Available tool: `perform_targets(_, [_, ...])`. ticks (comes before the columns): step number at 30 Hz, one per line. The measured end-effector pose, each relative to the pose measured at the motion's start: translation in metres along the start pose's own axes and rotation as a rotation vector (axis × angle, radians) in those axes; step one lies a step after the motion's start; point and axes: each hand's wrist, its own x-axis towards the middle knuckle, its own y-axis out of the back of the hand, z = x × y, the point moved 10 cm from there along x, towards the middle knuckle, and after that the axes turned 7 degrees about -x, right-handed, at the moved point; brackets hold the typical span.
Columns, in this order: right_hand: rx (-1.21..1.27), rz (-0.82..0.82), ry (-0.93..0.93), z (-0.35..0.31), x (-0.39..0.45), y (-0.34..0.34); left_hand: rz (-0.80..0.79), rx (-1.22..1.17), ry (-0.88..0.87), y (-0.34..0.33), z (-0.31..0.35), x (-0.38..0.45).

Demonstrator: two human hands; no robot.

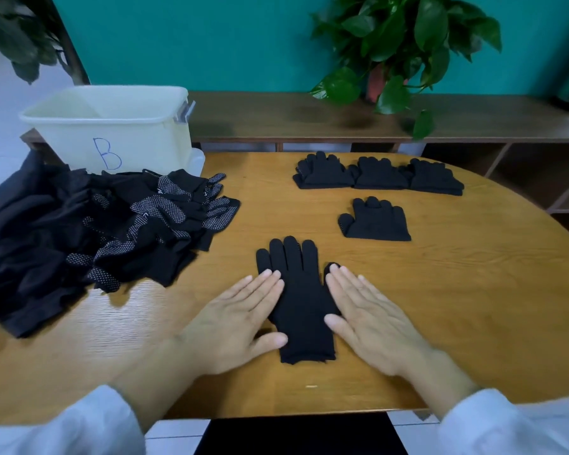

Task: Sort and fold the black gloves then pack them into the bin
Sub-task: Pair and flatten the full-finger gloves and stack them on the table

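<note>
A rounded wooden table [440, 290] with visible grain is set before a teal wall [243, 41]; a dark low shelf [276, 116] behind it carries a leafy potted plant [404, 44]. A cream plastic bin [109, 126], marked "B", is placed at the far left edge. An unsorted heap of black knit gloves [112, 231], some white-dotted, is spread beneath it. 3 folded stacks [378, 174] are lined at the far side, 1 folded glove [375, 220] nearer. A flat glove [298, 300] is pressed at centre by the left hand [234, 320] and right hand [372, 316], fingers straight and together.
</note>
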Motion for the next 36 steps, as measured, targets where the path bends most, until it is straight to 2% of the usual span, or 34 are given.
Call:
perform_targets(2, [-0.002, 0.063, -0.045, 0.016, -0.005, 0.008, 0.045, -0.108, -0.013, 0.010, -0.007, -0.009])
perform_targets(3, [-0.006, 0.149, -0.038, 0.016, -0.009, 0.018, 0.092, -0.167, -0.035, 0.017, -0.004, -0.014])
perform_targets(5, [-0.016, 0.333, 0.038, 0.001, -0.020, 0.039, 0.174, -0.273, -0.113, 0.030, 0.014, -0.018])
perform_targets(7, [-0.001, 0.450, 0.167, -0.026, -0.031, 0.045, 0.187, -0.323, -0.189, 0.029, 0.034, -0.018])
perform_targets(10, [-0.017, 0.459, 0.299, -0.052, -0.038, 0.035, 0.188, -0.371, -0.194, 0.025, 0.042, -0.014])
perform_targets(13, [-0.033, 0.437, 0.298, -0.050, -0.032, 0.028, 0.226, -0.435, -0.162, 0.029, 0.039, -0.009])
perform_targets(16, [0.046, 0.439, 0.274, -0.047, -0.027, 0.028, 0.276, -0.434, -0.137, 0.031, 0.039, -0.005])
perform_targets(20, [0.218, 0.486, 0.200, -0.037, -0.020, 0.031, 0.367, -0.570, -0.037, 0.037, 0.028, -0.006])
perform_targets(23, [0.274, 0.523, 0.182, -0.028, -0.016, 0.029, 0.413, -0.574, -0.063, 0.041, 0.031, -0.011])
perform_targets(26, [0.335, 0.550, 0.152, -0.018, -0.014, 0.024, 0.329, -0.553, 0.008, 0.033, 0.017, -0.014])
perform_targets(29, [0.461, 0.622, 0.043, -0.003, -0.013, 0.028, 0.264, -0.514, 0.063, 0.024, 0.004, -0.010])
perform_targets(32, [0.543, 0.684, -0.058, 0.006, -0.007, 0.040, 0.353, -0.502, 0.109, 0.030, -0.002, -0.003])
perform_targets(36, [0.481, 0.796, -0.169, 0.014, 0.003, 0.048, 0.490, -0.520, 0.263, 0.035, -0.015, 0.003])
